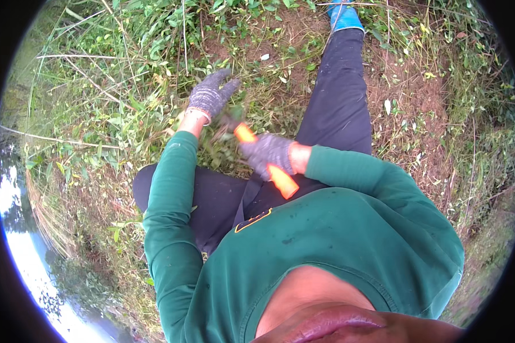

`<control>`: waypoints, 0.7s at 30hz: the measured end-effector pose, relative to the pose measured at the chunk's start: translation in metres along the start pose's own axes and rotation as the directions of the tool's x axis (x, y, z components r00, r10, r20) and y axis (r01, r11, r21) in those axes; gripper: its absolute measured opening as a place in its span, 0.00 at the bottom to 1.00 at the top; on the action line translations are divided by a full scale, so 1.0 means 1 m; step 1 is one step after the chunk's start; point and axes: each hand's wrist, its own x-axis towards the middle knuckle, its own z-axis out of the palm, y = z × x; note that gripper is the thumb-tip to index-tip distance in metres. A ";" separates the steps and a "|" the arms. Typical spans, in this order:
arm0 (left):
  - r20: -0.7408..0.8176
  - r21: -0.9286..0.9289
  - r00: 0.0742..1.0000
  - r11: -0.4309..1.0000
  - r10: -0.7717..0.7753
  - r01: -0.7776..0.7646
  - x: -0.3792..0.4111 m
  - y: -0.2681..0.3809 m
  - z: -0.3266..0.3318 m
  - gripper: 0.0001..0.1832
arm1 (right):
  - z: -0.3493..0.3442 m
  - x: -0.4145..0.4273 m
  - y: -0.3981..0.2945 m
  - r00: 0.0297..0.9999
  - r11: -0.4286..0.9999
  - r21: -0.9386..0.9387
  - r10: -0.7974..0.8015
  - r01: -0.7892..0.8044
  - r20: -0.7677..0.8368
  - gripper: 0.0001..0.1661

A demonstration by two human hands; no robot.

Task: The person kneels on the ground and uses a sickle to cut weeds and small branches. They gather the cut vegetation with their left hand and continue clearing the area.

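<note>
My left hand (209, 92), in a grey knitted glove, reaches over the cut and standing weeds (154, 98). Its fingers are spread apart, and nothing shows in them. Nearer my lap, my right hand (268, 154), gloved alike, is closed around the bright orange handle (283, 182) of a hand tool. The handle slants from my lap up toward the left. Beyond the grip, the tool's dark head (231, 122) is blurred by motion over the greenery, below and right of my left wrist; its kind cannot be told.
My bent left leg (214, 188) lies across the ground, and the other leg (339, 94) stretches forward to a blue boot (345, 17). Dry stalks (81, 56) stick out at the left. Bare soil (425, 98) with plant litter lies right of the leg. A dark strap (248, 197) hangs at my waist.
</note>
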 end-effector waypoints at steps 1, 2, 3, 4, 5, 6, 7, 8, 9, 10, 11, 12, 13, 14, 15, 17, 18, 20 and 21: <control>-0.038 0.023 0.999 0.999 -0.024 0.025 -0.002 -0.009 0.003 0.29 | -0.012 -0.009 -0.003 0.994 0.992 0.083 -0.089 0.094 -0.057 0.15; 0.022 0.040 0.994 0.994 -0.104 0.103 -0.003 -0.022 0.002 0.31 | -0.024 -0.014 -0.008 0.981 0.982 0.107 -0.142 0.157 -0.133 0.15; 0.096 0.049 0.977 0.981 -0.191 0.187 -0.004 -0.032 -0.002 0.31 | -0.036 -0.017 -0.016 0.959 0.967 0.125 -0.194 0.223 -0.207 0.15; 0.177 0.062 0.949 0.965 -0.261 0.254 -0.004 -0.037 -0.003 0.31 | -0.055 -0.011 -0.021 0.919 0.930 0.170 -0.271 0.327 -0.285 0.14; 0.261 0.083 0.910 0.946 -0.323 0.313 -0.007 -0.038 -0.003 0.31 | -0.074 0.003 -0.024 0.866 0.878 0.209 -0.338 0.431 -0.369 0.14; 0.323 0.218 0.869 0.924 -0.374 0.316 -0.007 -0.016 -0.009 0.30 | -0.094 0.019 -0.030 0.834 0.854 0.244 -0.320 0.459 -0.449 0.15; 0.337 0.309 0.873 0.917 -0.353 0.251 -0.010 -0.012 -0.006 0.29 | -0.110 0.037 -0.035 0.801 0.829 0.270 -0.304 0.489 -0.516 0.15; 0.319 0.346 0.897 0.919 -0.305 0.189 -0.012 -0.007 -0.001 0.29 | -0.123 0.058 -0.033 0.794 0.899 0.097 -0.322 0.428 -0.515 0.14; 0.306 0.381 0.920 0.917 -0.244 0.116 -0.009 0.002 0.003 0.29 | -0.150 0.085 -0.017 0.858 0.941 -0.010 -0.311 0.337 -0.408 0.10; 0.275 0.366 0.941 0.927 -0.197 0.087 -0.005 0.014 0.001 0.29 | -0.176 0.112 -0.001 0.909 0.953 -0.140 -0.298 0.267 -0.291 0.07; 0.246 0.354 0.953 0.932 -0.177 0.081 -0.008 0.019 0.001 0.28 | -0.161 0.122 0.020 0.953 0.958 -0.133 -0.273 0.256 -0.131 0.06; 0.215 0.345 0.966 0.936 -0.146 0.064 -0.007 0.022 -0.001 0.28 | -0.140 0.128 0.041 0.967 0.959 -0.124 -0.252 0.254 0.027 0.05; 0.168 0.312 0.981 0.950 -0.093 0.037 -0.002 0.023 0.000 0.28 | -0.119 0.130 0.060 0.956 0.959 -0.118 -0.235 0.257 0.178 0.04; 0.119 0.272 0.991 0.962 -0.067 0.033 -0.004 0.017 0.006 0.28 | -0.085 0.108 0.063 0.957 0.984 -0.069 -0.142 0.164 0.253 0.05; 0.069 0.227 0.997 0.974 -0.043 0.026 -0.007 0.014 0.011 0.28 | -0.051 0.068 0.053 0.963 0.999 0.033 -0.034 0.026 0.268 0.06; 0.139 0.100 0.989 0.994 -0.055 0.041 -0.001 0.019 0.019 0.29 | -0.019 0.007 0.033 0.969 0.988 0.135 0.038 -0.073 0.244 0.09; 0.152 0.028 0.987 0.998 -0.056 0.052 0.003 0.018 0.029 0.30 | -0.011 -0.009 0.023 0.976 0.993 0.107 0.033 -0.057 0.215 0.10; 0.205 -0.190 0.978 0.980 -0.023 0.063 0.008 0.003 0.058 0.37 | -0.020 -0.013 0.025 0.982 0.932 -0.325 -0.116 0.158 0.147 0.16; 0.216 -0.199 0.973 0.973 -0.077 0.121 0.003 -0.008 0.077 0.39 | -0.026 -0.018 0.024 0.998 1.000 0.018 -0.020 0.019 0.060 0.19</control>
